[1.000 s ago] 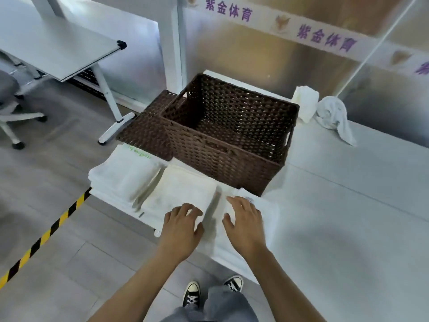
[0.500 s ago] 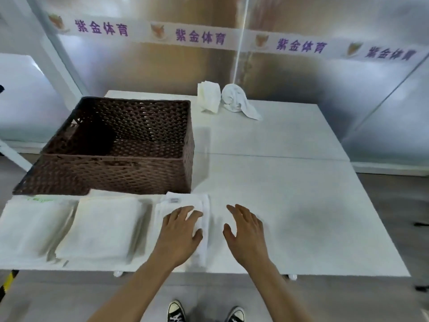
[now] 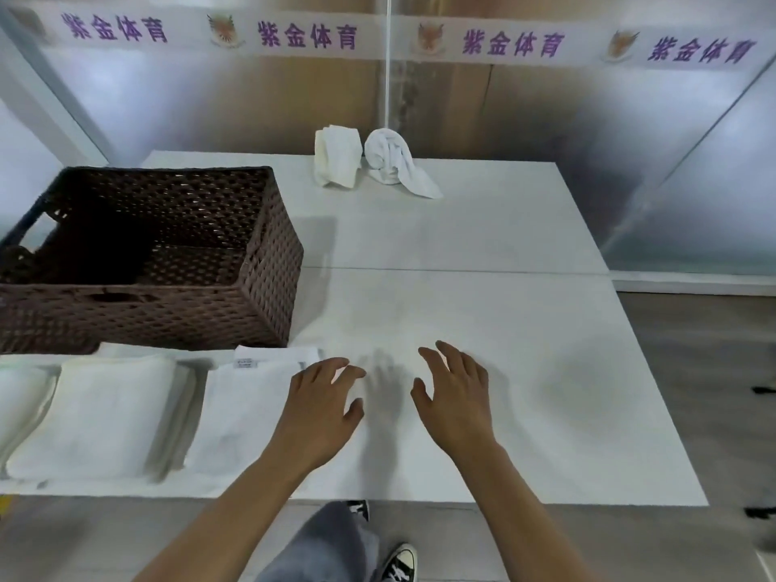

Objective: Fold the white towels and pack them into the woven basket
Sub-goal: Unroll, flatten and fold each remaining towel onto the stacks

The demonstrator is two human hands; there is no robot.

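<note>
A brown woven basket (image 3: 268, 296) stands on the left of the white table (image 3: 483, 312), with nothing visible inside. Three folded white towels lie in a row along the front edge: one cut off at the far left (image 3: 21, 409), one in the middle (image 3: 105, 417), and one with a small label (image 3: 247, 409). My left hand (image 3: 323, 401) hovers open over the right edge of the labelled towel. My right hand (image 3: 455, 396) is open over bare table, holding nothing. At the far edge sit a loosely folded towel (image 3: 336, 161) and a crumpled towel (image 3: 397, 165).
A frosted wall panel with purple lettering (image 3: 306, 35) runs behind the table. The table's front edge is just before my legs and shoes (image 3: 399, 564). Grey floor (image 3: 693, 371) lies to the right.
My view has swung from the table's left corner to face it squarely. Both hands have come off the labelled towel and shifted right, the right one now over bare table.
</note>
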